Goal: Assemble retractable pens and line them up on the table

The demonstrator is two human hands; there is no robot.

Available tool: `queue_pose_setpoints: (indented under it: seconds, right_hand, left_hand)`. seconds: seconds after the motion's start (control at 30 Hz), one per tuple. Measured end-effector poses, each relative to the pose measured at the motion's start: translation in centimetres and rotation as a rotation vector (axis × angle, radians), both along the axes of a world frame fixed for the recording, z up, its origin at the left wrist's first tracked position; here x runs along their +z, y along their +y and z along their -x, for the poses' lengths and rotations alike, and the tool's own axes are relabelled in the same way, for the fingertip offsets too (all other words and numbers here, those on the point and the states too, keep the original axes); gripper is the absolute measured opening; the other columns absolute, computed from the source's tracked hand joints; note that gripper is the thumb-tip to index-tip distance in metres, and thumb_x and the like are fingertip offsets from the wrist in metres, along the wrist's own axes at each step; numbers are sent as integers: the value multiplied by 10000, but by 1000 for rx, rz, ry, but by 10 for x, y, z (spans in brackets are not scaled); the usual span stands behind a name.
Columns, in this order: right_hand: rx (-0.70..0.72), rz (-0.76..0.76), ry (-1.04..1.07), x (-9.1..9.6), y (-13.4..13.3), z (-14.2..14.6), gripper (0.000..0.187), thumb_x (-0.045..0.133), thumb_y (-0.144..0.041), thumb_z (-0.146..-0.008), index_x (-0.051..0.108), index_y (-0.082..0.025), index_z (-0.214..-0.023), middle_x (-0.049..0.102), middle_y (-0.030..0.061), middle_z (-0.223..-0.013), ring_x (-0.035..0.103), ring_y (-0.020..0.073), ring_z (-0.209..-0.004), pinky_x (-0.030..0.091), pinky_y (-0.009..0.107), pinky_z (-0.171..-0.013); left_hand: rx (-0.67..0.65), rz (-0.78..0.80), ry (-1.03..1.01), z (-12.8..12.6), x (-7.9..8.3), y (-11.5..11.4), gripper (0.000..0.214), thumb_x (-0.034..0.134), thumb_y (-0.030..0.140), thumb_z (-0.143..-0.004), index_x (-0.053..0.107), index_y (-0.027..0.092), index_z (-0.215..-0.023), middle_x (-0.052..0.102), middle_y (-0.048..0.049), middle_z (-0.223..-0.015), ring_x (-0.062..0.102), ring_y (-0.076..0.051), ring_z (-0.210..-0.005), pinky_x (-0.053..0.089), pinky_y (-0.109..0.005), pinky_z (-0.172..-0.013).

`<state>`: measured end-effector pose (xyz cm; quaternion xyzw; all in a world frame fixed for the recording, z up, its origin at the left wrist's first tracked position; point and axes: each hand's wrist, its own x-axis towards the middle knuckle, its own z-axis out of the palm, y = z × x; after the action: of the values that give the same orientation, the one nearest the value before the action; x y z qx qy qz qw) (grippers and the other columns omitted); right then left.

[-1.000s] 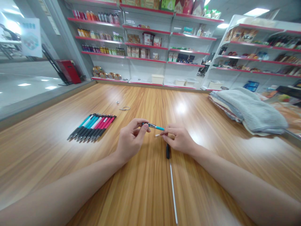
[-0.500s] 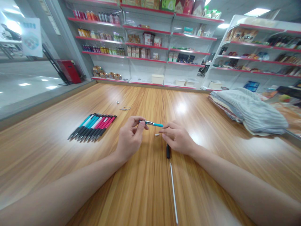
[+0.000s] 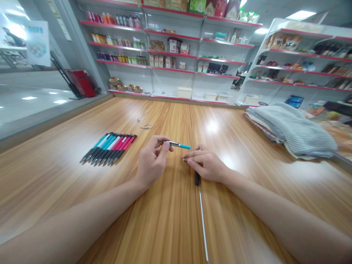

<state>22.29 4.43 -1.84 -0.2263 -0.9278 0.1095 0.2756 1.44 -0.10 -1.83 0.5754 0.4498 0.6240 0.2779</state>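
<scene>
Between its thumb and fingers, my left hand (image 3: 154, 157) pinches the blue upper barrel of a pen (image 3: 183, 146), clip side up. The barrel's free end points right, above the table. Just right of it, my right hand (image 3: 207, 163) rests low with its fingertips closed over a small white piece (image 3: 184, 159), mostly covered by the fingers. Partly under this hand lies a black pen grip section (image 3: 197, 179). A thin white ink refill (image 3: 203, 223) stretches below it toward the near edge.
A row of blue, white and pink pens (image 3: 108, 148) with black grips lies at left. Farther back are a looped grey tie (image 3: 147, 127) and a small shiny piece (image 3: 138, 119). Folded cloths (image 3: 294, 128) are stacked at right. Stocked shelves (image 3: 170, 51) stand behind the table.
My right hand has moved slightly down and left, away from the barrel's end, and its fingertips now cover the small white piece. My left hand and the pen barrel have stayed in place.
</scene>
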Motion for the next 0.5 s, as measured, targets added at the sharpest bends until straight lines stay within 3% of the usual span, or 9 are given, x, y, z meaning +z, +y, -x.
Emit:
queue_pose_setpoints:
  seconds: [0.2, 0.33, 0.5]
  right_hand:
    - [-106, -34, 74, -2, 2, -2, 243, 507, -218, -916, 717, -209, -793, 726, 46, -927, 573, 186, -787, 433, 398, -814]
    - [-169, -85, 110, -1, 2, -3, 176, 537, -217, -895, 709, -188, -872, 688, 63, -869, 563, 190, -804, 431, 379, -797]
    - [-124, -102, -20, 2, -3, -1, 209, 521, -227, -908, 696, -191, -1018, 644, 70, -832, 537, 192, -801, 425, 363, -762]
  left_hand:
    - [-3, 22, 5, -1, 1, -1, 221, 544, 366, -889, 552, 173, -996, 653, -33, -810, 423, -23, -382, 302, -164, -346]
    - [-18, 30, -18, -1, 2, -1, 221, 552, 362, -882, 555, 170, -991, 652, -34, -808, 420, -22, -385, 294, -163, -350]
    - [-26, 39, -4, -1, 1, -1, 213, 547, 355, -885, 550, 174, -996, 647, -32, -808, 410, -21, -383, 286, -168, -350]
